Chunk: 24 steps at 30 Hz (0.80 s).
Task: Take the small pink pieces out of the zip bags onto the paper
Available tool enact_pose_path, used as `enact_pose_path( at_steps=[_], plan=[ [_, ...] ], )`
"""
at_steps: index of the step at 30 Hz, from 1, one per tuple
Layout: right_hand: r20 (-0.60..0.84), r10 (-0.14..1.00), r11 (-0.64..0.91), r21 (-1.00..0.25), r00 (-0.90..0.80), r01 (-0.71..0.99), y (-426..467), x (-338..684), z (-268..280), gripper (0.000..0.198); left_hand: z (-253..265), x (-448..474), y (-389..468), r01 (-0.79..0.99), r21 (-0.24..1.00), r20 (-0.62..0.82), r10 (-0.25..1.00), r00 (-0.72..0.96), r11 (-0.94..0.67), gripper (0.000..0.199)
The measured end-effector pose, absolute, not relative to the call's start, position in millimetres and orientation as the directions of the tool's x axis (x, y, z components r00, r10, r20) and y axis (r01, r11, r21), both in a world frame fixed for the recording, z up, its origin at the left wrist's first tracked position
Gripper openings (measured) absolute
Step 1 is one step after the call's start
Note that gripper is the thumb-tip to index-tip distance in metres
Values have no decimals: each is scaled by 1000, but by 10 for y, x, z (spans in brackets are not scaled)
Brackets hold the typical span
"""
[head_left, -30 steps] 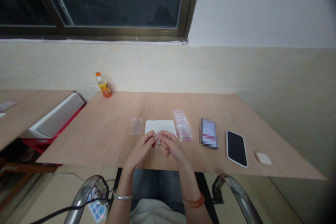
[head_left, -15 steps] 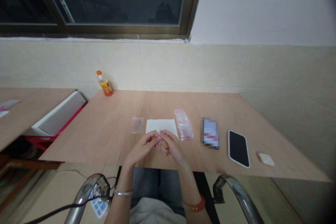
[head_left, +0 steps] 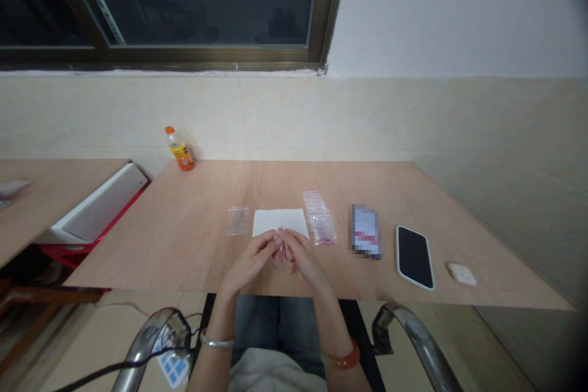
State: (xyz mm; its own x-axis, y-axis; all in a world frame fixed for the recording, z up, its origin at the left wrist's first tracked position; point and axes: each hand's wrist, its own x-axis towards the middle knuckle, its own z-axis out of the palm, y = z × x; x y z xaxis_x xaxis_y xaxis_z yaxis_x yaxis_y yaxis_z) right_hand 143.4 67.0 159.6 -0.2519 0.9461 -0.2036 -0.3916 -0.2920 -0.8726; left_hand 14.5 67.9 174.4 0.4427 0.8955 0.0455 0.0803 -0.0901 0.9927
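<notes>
As my left hand (head_left: 250,258) and right hand (head_left: 303,252) met at lower centre, they pinched a clear plastic piece (head_left: 282,255) between them, axis unclear.

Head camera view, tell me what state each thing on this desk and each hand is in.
Left hand: closed, pinching clear plastic
Right hand: closed, pinching the same plastic
Paper: flat, partly hidden by the hands
Single bag: flat
Row of bags: overlapping
Left phone: screen lit, contents blurred
Right phone: face up, screen dark
Bottle: upright, capped
</notes>
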Motion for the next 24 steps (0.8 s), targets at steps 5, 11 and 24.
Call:
enact_pose_path(
  at_steps=[5,11,24],
  plan=[
    [-218,931,-319,-874,-291,-366,661,1498,1592,44,1711,180,687,81,993,35,893,448,-80,30],
    [-183,930,-297,-887,-320,-355,691,1499,1572,45,1711,215,674,118,991,17,936,352,-62,30],
    [-71,965,-157,-927,-253,-340,651,1464,1616,39,1689,322,670,162,985,14,970,243,-55,32]
  ],
)
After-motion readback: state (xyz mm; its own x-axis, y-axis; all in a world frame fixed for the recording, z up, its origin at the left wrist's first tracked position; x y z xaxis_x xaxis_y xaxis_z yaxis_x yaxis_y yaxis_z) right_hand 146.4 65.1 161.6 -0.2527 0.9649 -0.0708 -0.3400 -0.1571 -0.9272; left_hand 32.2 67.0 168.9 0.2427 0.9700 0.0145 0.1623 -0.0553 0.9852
